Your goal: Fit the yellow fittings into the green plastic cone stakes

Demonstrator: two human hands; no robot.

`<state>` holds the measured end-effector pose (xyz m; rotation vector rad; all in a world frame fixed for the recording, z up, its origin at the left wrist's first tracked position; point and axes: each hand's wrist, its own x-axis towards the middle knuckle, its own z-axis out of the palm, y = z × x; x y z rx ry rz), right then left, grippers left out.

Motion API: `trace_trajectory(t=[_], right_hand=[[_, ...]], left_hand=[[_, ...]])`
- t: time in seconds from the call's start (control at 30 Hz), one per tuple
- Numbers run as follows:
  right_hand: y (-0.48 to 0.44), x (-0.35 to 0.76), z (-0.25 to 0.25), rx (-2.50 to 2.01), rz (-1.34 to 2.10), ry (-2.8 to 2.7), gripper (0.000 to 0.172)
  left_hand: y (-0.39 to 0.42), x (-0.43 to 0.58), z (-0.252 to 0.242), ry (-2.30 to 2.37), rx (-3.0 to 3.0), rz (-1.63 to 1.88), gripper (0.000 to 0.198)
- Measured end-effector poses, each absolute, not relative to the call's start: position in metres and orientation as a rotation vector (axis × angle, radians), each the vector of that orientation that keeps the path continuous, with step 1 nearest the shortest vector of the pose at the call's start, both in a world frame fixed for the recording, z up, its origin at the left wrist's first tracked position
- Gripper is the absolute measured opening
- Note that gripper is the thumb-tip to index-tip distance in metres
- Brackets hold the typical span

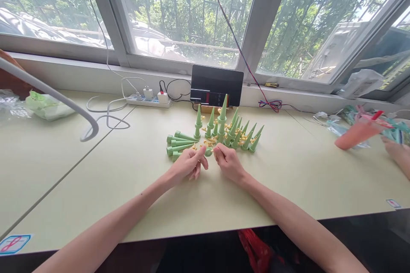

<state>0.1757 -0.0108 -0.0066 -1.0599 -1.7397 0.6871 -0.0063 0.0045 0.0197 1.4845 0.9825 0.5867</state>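
Observation:
My left hand (pixel 192 163) is at the front of a cluster of green parts, its thumb and index finger pinched at a small rounded green piece (pixel 208 152). Opposite it, my right hand (pixel 228 162) is curled closed, with a tiny yellow peg (pixel 212 150) showing between its fingertips and the green piece. Just beyond the hands, several pointed green plastic spikes (pixel 237 136) stand upright, one stacked taller (pixel 222 113). Several more green spikes (pixel 182 142) lie on their sides behind my left hand. Small yellow pegs (pixel 210 141) are scattered among them.
At the back a dark tablet (pixel 217 81) leans by the window, beside a white power strip (pixel 149 100). A white cable arm (pixel 64 89) reaches in from the left. To the right are a pink drink cup (pixel 358 133) and another person's hand (pixel 395 151).

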Motion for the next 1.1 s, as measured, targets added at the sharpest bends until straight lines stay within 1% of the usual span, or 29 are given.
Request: trace_trajectory(t=[0.13, 0.33, 0.43, 0.57, 0.77, 1.1], right_hand=[[-0.010, 0.175, -0.009, -1.055, 0.679, -1.762, 0.038], [-0.008, 0.175, -0.014, -1.052, 0.713, -1.744, 0.037], [-0.008, 0.174, -0.015, -1.050, 0.736, -1.729, 0.037], [-0.008, 0.173, -0.015, -1.052, 0.791, -1.690, 0.039], [-0.010, 0.172, -0.013, -1.070, 0.842, -1.660, 0.040], [-0.010, 0.170, -0.014, -1.031, 0.934, -1.605, 0.041]], left_hand=[[0.006, -0.007, 0.019, 0.893, 1.371, 0.562, 0.061], [0.007, -0.011, 0.012, 0.819, 1.381, 0.580, 0.057], [0.007, -0.011, 0.009, 0.814, 1.453, 0.598, 0.049], [0.006, -0.011, 0.009, 0.881, 1.578, 0.650, 0.036], [0.004, -0.010, 0.009, 0.945, 1.732, 0.764, 0.029], [0.002, -0.007, 0.013, 0.904, 1.794, 0.943, 0.021]])
